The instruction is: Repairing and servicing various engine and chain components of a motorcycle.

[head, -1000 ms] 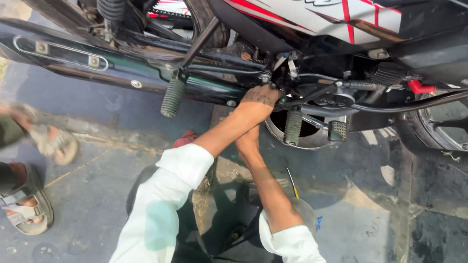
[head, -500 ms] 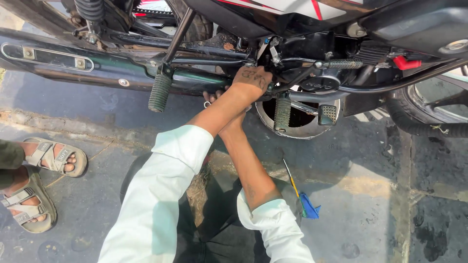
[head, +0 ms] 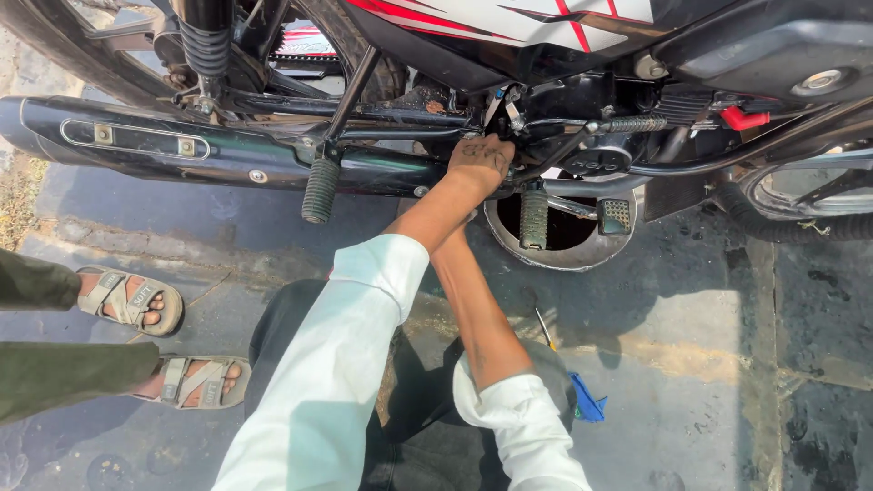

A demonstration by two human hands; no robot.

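Both arms stretched up-frame, the left hand (head: 482, 162) lying knuckles-up against the black motorcycle engine (head: 582, 136); the right hand was hidden beneath it, grips impossible to tell.

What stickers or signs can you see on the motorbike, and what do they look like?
Decal: on the motorbike's side panel, top middle; white with red and black slashes.
Plate: on the black exhaust, left; a long rounded outline with two small bolts.
Strap tags: on the other person's sandals, lower left; small and pale.
No packages or screens.
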